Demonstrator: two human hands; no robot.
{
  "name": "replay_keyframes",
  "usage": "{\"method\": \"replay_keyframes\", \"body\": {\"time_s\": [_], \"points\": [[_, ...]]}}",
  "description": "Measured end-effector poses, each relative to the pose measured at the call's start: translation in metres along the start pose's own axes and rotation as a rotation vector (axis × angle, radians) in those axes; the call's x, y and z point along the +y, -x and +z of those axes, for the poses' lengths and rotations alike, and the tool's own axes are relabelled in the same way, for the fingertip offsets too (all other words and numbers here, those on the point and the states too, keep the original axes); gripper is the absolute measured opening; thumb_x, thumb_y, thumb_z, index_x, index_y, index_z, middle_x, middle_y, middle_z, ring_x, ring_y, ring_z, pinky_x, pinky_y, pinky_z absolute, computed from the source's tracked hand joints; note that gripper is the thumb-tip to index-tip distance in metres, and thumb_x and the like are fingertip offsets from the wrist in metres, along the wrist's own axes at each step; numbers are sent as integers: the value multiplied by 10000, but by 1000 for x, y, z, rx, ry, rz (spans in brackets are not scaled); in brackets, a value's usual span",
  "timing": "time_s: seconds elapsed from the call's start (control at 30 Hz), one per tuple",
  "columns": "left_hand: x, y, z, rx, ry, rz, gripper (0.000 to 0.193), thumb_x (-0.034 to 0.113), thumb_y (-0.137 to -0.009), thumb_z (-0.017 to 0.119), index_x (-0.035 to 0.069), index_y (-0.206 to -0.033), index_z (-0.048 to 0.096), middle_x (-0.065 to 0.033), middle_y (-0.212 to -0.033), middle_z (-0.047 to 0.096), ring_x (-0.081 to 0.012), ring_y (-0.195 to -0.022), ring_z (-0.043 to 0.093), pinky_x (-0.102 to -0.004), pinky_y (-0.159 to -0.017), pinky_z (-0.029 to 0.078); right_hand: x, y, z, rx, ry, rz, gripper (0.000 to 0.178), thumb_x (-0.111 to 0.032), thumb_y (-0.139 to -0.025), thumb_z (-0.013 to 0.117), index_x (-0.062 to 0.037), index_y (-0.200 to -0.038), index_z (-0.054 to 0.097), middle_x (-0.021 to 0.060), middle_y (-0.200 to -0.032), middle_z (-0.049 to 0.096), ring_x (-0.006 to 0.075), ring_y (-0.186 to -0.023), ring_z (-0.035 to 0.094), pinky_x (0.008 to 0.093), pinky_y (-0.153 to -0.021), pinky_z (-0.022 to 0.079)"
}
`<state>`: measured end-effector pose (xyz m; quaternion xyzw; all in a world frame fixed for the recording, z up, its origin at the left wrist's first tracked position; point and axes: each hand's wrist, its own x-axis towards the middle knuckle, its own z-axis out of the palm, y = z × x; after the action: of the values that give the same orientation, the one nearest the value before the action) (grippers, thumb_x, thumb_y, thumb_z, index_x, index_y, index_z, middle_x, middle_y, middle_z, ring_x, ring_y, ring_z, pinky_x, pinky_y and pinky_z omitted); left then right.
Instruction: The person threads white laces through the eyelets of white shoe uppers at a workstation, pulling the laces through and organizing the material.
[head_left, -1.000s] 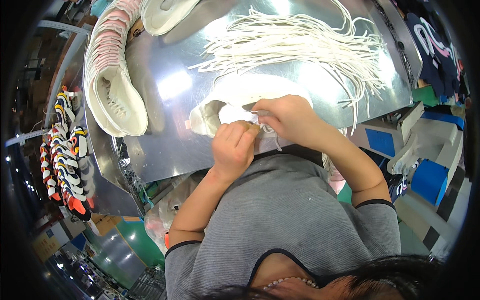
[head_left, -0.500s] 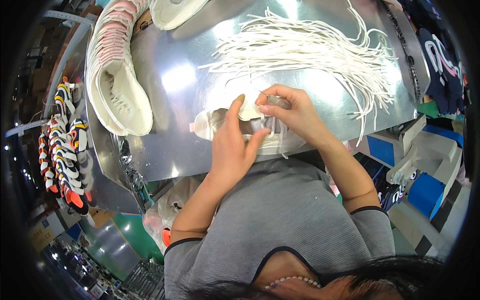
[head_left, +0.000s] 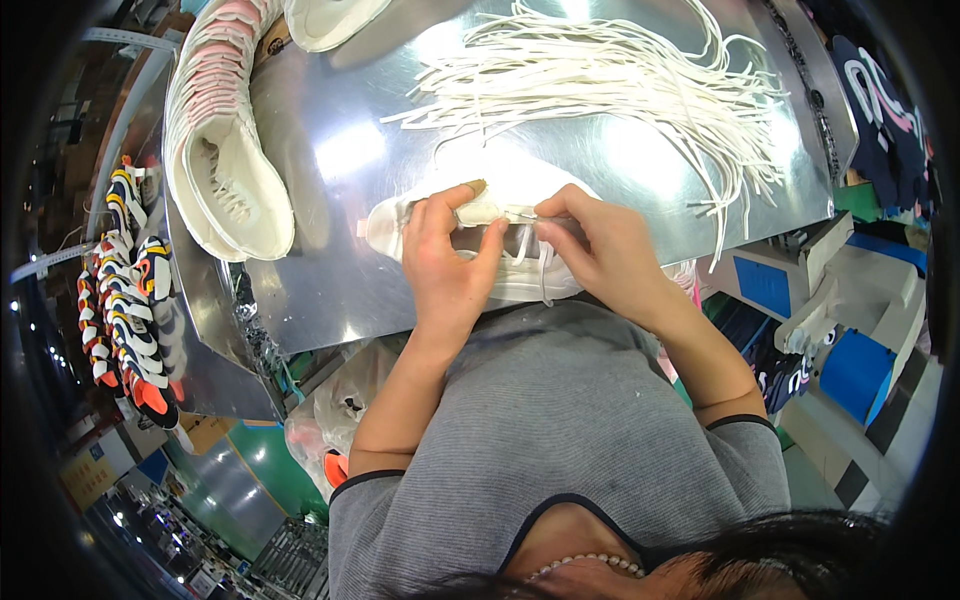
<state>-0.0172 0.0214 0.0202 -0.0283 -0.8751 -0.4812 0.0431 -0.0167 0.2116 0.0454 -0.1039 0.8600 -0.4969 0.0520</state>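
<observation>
On the metal table in front of me lies a white shoe (head_left: 522,284), its toe and heel running left to right. My left hand (head_left: 447,258) is closed on it, the index finger and thumb on either side of the white tongue at its opening. Between thumb and index finger, my right hand (head_left: 608,245) pinches a slim metal hook-like tool (head_left: 521,215), its tip pointing left at the tongue. A white shoelace (head_left: 545,268) hangs over the shoe's near side below my right fingers. The inner end of the tool is hidden by my fingers.
A bundle of loose white laces (head_left: 590,85) spreads across the far side of the metal table (head_left: 330,290). Nested white shoes with pink linings (head_left: 228,185) curve along the left. Another white shoe piece (head_left: 335,20) sits at the far edge. Multicoloured shoes (head_left: 135,310) hang beyond the table's left side.
The shoe has shifted left and lies flatter. My right hand has lowered, bringing the metal tool down level with the tongue. My left hand has moved slightly left, its thumb now nearer the tongue.
</observation>
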Motion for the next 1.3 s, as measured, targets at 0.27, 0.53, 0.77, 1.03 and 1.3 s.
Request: {"method": "replay_keyframes", "body": {"time_s": [0.27, 0.53, 0.77, 1.03, 1.3], "points": [[0, 10, 7, 20, 61, -6, 337, 39, -800, 744, 52, -1126, 658, -84, -951, 631, -220, -813, 566, -356, -755, 477, 5, -11, 12, -120, 446, -116, 134, -150, -915, 647, -36, -937, 579, 120, -748, 667, 289, -672, 673, 388, -555, 485], [-3, 3, 0, 4, 21, -63, 279, 16, -880, 658, 31, -1158, 647, -109, -938, 637, -251, -814, 589, -367, -774, 485, 8, -24, 31, -95, 557, -262, 224, -99, -832, 670, -6, -969, 519, 118, -696, 650, 297, -626, 662, 384, -513, 481], [1, -6, -6, -122, 254, -179, 257, 16, -984, 570, -12, -1238, 604, -26, -824, 614, -89, -756, 592, -241, -689, 480, -2, -29, 13, -169, 486, -199, 261, -110, -867, 667, 4, -1026, 496, 131, -650, 640, 331, -579, 646, 409, -501, 473], [13, -15, 0, -45, 432, -187, 302, -12, -979, 552, -31, -1280, 575, -24, -788, 619, -71, -734, 572, -232, -671, 460, 8, -41, 29, -74, 410, -109, 308, -135, -906, 644, -9, -1151, 506, 159, -734, 670, 327, -663, 676, 396, -549, 506], [17, -26, 2, -103, 241, -126, 464, -60, -900, 613, 0, -1346, 501, -65, -994, 653, -127, -961, 615, -262, -822, 511, 29, 5, -13, 195, 114, 128, 144, -158, -905, 678, -91, -1029, 644, 103, -772, 681, 279, -651, 670, 377, -583, 492]]}}
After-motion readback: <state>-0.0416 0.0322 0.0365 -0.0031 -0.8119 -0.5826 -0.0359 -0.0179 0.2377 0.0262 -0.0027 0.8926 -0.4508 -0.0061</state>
